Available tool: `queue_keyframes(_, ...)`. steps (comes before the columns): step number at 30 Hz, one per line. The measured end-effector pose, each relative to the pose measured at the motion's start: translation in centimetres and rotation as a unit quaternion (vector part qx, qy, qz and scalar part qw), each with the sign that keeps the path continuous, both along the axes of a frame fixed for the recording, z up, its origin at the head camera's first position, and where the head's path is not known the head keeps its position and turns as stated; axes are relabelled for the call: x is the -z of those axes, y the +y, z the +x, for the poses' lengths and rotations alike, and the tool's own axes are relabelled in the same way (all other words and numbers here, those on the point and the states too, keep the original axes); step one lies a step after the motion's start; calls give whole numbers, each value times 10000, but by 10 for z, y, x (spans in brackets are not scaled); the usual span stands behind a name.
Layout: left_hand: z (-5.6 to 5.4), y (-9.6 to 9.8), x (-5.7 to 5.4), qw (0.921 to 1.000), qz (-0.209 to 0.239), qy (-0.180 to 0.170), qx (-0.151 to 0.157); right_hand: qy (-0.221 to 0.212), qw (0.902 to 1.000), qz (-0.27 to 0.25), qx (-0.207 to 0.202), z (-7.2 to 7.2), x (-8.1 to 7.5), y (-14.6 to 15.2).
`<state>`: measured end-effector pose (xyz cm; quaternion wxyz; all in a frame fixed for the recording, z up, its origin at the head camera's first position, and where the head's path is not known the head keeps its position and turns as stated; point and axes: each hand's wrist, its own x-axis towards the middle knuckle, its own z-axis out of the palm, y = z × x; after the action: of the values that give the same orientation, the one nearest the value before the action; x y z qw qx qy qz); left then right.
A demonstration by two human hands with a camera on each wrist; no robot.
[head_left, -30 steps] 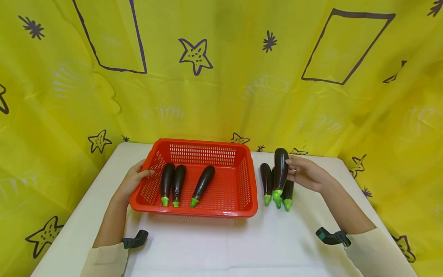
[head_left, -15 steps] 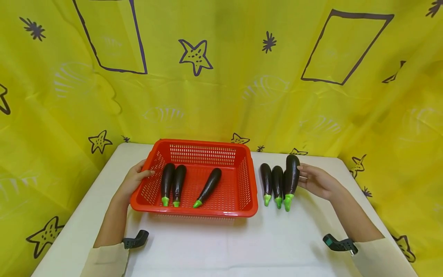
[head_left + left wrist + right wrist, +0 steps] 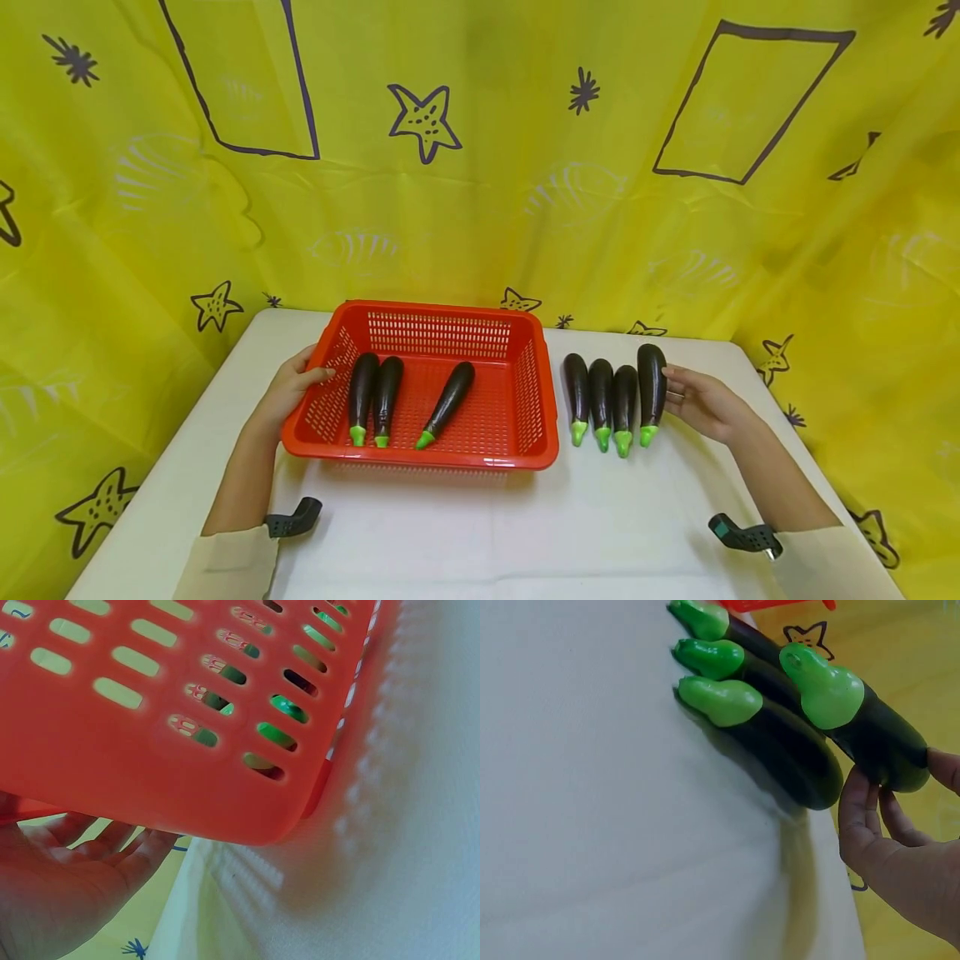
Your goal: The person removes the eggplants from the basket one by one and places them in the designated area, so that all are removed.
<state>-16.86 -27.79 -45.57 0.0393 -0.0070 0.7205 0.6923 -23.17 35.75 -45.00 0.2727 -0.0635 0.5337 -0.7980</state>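
Observation:
My left hand (image 3: 287, 393) grips the left rim of a red plastic basket (image 3: 480, 461), thumb over the edge; in the left wrist view the fingers curl beneath the rim. Three dark eggplants with green stem ends lie inside: two side by side at the left and one slanted eggplant (image 3: 447, 404) nearer the middle. Right of the basket, my right hand (image 3: 703, 402) pinches an eggplant (image 3: 652, 392) between thumb and fingers near its rounded end. In the right wrist view this eggplant (image 3: 870, 724) is raised above the table, beside a row of three others, the closest being an eggplant (image 3: 625, 408).
A white-covered table (image 3: 480, 542) carries everything. Behind and around it hangs a yellow curtain (image 3: 495, 208) with drawn stars and shells. Black wrist straps sit on both forearms, by the light sleeves.
My right hand has carried its eggplant rightward and lower, from over the row to the row's right end. The slanted eggplant in the basket has shifted slightly. The left hand keeps its place.

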Motion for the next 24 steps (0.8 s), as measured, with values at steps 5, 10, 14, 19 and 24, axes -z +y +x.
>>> queue_keyframes(5, 0, 0, 1, 10000, 60, -21, -32, 53, 9999, 88, 29, 1, 6, 7)
queue_keyframes(10, 0, -1, 1, 10000, 46, 7, -9, 58, 9989, 456, 116, 3, 10, 11)
queue_keyframes(14, 0, -1, 1, 10000, -14, 20, 5, 2, 9933, 1123, 274, 1, 12, 12)
queue_keyframes(19, -1, -1, 0, 10000, -85, -19, -15, -140, 9855, 1644, 383, -1, 12, 12)
queue_keyframes(24, -1, -1, 1, 9999, -68, -132, -20, -183, 9785, 2013, 407, -1, 8, 11)
